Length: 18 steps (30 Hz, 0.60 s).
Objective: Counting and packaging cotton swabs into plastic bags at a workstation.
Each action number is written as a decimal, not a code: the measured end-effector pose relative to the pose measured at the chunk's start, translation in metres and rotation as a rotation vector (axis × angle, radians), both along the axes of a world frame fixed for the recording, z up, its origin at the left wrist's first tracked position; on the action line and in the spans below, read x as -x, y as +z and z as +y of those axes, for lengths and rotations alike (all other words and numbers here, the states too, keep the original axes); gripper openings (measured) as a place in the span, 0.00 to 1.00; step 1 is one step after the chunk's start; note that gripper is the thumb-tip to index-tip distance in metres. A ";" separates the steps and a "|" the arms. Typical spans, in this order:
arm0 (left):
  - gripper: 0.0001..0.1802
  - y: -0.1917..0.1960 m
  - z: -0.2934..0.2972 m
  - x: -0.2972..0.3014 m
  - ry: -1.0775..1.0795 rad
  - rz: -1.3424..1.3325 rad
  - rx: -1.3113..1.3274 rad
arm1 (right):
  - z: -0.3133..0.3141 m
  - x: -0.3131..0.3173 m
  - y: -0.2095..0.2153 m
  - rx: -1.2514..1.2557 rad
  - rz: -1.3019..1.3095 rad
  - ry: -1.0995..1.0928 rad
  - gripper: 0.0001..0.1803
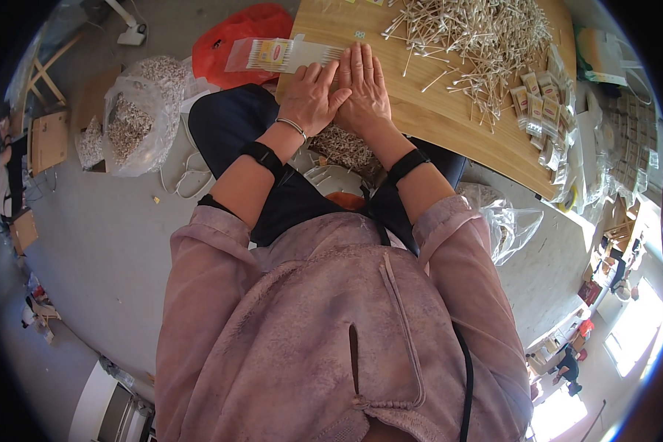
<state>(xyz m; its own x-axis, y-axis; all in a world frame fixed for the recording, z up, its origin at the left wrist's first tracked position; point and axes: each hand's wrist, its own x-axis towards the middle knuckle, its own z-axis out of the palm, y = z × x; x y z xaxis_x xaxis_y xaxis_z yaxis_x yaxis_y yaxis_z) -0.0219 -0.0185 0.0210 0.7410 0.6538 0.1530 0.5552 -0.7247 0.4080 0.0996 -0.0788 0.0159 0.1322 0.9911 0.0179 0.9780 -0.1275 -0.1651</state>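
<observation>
Both hands lie side by side, palms down, on the near edge of the wooden surface (pixel 449 121). The left hand (pixel 313 96) and the right hand (pixel 365 88) touch along their inner edges, and their fingers (pixel 361 62) are stretched out flat, neither curled nor gripping; they press on a row of cotton swabs (pixel 328 53) that pokes out just beyond the fingertips.

This row is a tidy, even band of thin pale sticks lying parallel, with small white tips lined up. It runs sideways from the fingertips to the left, where it slides into a clear plastic packet (pixel 269 55) with a yellow and red printed label. The packet lies flat, half off the surface's corner, just past the left fingers.

Beyond the right fingers a large loose heap of swabs (pixel 479 37) spreads in all directions. Farther right of the fingers, filled packets (pixel 541 110) lie in overlapping rows along the surface's edge.

To the left of the left hand, down on the floor, stand a clear bag of swabs (pixel 132 121) and a red plastic bag (pixel 236 37). Each wrist wears a black band (pixel 261 156), and the left one a thin bracelet (pixel 293 127) too.
</observation>
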 end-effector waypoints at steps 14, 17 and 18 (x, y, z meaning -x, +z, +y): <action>0.34 0.006 0.004 -0.008 0.028 0.005 0.047 | 0.001 0.000 0.000 0.004 -0.024 -0.002 0.39; 0.34 0.003 0.005 -0.007 0.019 -0.046 0.037 | 0.002 0.000 -0.001 0.007 -0.038 -0.001 0.39; 0.34 0.002 0.005 -0.007 0.020 -0.052 0.041 | 0.002 0.000 -0.001 0.007 -0.038 0.001 0.39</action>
<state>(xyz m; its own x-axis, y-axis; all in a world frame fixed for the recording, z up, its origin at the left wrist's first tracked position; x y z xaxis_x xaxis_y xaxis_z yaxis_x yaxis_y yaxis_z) -0.0150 -0.0136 0.0228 0.7196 0.6748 0.1638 0.5463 -0.6958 0.4662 0.0993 -0.0771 0.0146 0.1309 0.9913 0.0156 0.9836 -0.1279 -0.1269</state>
